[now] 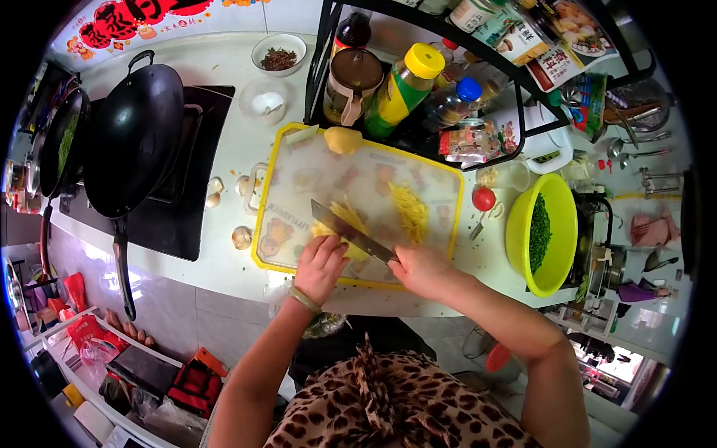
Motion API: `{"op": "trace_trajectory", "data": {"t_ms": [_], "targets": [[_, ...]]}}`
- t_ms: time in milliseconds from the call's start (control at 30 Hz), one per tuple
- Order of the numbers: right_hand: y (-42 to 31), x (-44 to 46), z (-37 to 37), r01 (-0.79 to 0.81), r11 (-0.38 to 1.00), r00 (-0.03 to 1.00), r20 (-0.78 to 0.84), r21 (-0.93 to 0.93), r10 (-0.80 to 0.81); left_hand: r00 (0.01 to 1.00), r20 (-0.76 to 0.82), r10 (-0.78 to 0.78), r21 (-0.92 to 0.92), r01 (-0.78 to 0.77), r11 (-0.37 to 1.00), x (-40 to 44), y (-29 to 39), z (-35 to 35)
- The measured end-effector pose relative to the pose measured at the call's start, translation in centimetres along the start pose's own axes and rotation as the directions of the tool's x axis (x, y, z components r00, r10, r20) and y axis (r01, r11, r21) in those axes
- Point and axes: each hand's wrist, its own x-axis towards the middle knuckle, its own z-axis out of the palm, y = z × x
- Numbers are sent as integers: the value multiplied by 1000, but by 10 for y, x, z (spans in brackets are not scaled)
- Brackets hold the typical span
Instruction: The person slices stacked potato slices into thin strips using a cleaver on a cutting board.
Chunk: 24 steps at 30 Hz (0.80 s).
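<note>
My right hand (420, 270) is closed round the handle of a kitchen knife (349, 233), its blade slanting up and left over the cutting board (457, 213). My left hand (323, 263) has its fingers bent and pressed together on the sliced potato (354, 252), right beside the blade. Thin potato shreds (345, 213) lie behind the knife. Farther right on the board is a separate pile of potato shreds (412, 213). A whole peeled potato (343, 140) rests at the board's back edge. The underside of my left fingers is hidden.
A wok (138, 142) stands on the black stove at left. Behind the board is a black rack (317, 89) of bottles. To the right are a tomato (483, 198), a small knife (476, 228) and a yellow-green bowl (515, 231) of chopped greens. Garlic (241, 237) lies left.
</note>
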Motion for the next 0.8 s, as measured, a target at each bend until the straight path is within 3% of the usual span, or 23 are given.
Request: {"op": "trace_trajectory", "data": {"t_ms": [200,300,500,600,800], "targets": [[-3,10,9,-27,999,996,88,18,25,1000,9,1,37,-1,999,2,1,-2],[-3,14,30,-14,998,1000,-26,-56,13,1000,19,-12,30,12,999,1,2,-1],[-22,39,53,-13,994,952,-302,108,45,1000,-2,8,44,-8,999,-2,0,4],[-13,48,52,107,984,897,-440,141,-35,1000,3,-5,52,5,999,-2,0,2],[-11,10,3,99,982,968,-245,163,-56,999,-20,25,76,-23,997,-4,-1,4]]}}
